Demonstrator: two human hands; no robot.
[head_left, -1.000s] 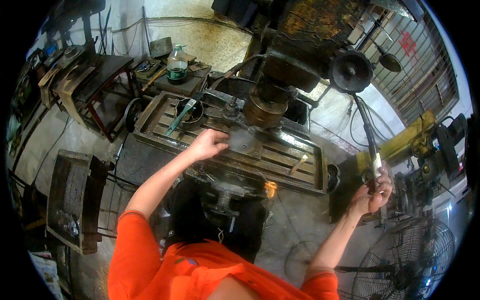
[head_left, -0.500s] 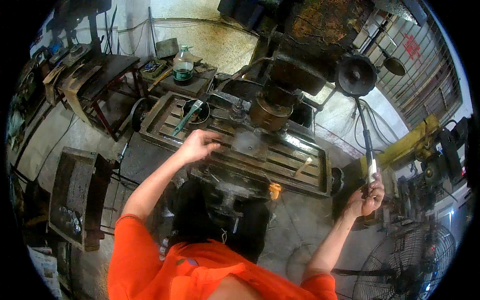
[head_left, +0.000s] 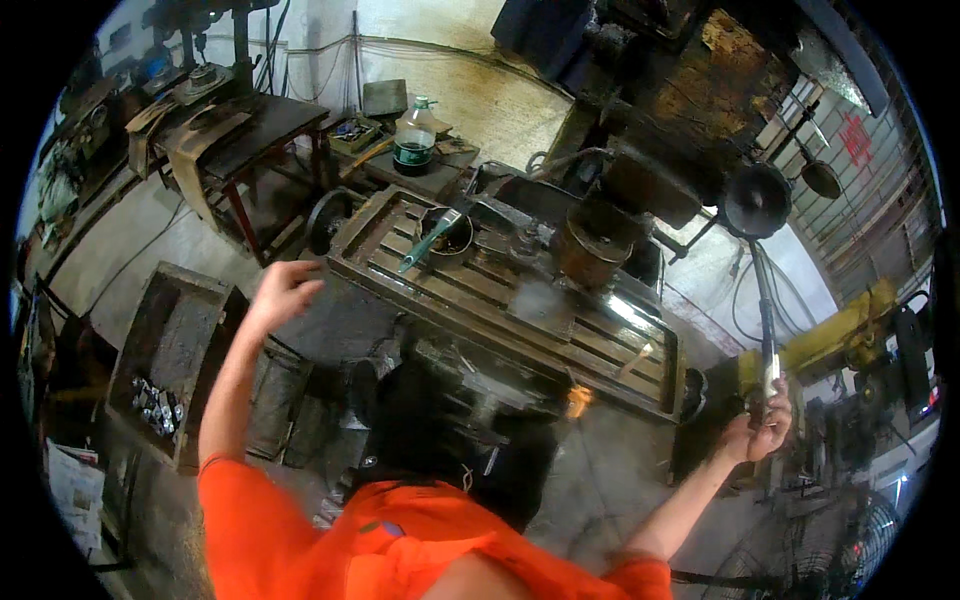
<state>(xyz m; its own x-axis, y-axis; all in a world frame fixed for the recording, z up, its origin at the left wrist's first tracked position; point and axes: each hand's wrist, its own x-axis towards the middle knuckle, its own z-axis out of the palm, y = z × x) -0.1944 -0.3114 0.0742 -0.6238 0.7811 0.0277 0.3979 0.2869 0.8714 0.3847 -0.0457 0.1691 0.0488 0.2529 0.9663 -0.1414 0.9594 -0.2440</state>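
Note:
My right hand (head_left: 762, 428) is wrapped around the pale grip of a long lever (head_left: 767, 320), which runs up to the round dark hub (head_left: 755, 200) of a heavy drilling or milling machine. My left hand (head_left: 285, 296) hovers off the left front corner of the slotted machine table (head_left: 470, 285), its fingers loosely bent and a little apart, with nothing visible in them. On the table a green-handled brush (head_left: 430, 243) lies across a round pot (head_left: 457, 238). A blurred, pale grey patch shows below the machine's head (head_left: 597, 243).
Left of me stands an open metal box (head_left: 190, 330) with several small shiny parts (head_left: 158, 405). A clear bottle (head_left: 414, 138) of dark liquid stands on a side bench behind the table. An orange thing (head_left: 578, 402) hangs at the table's front. A fan (head_left: 830, 540) is low at right.
My left hand has moved left, away from above the table's front edge towards the box. My right hand still grips the lever. The whole view has shifted.

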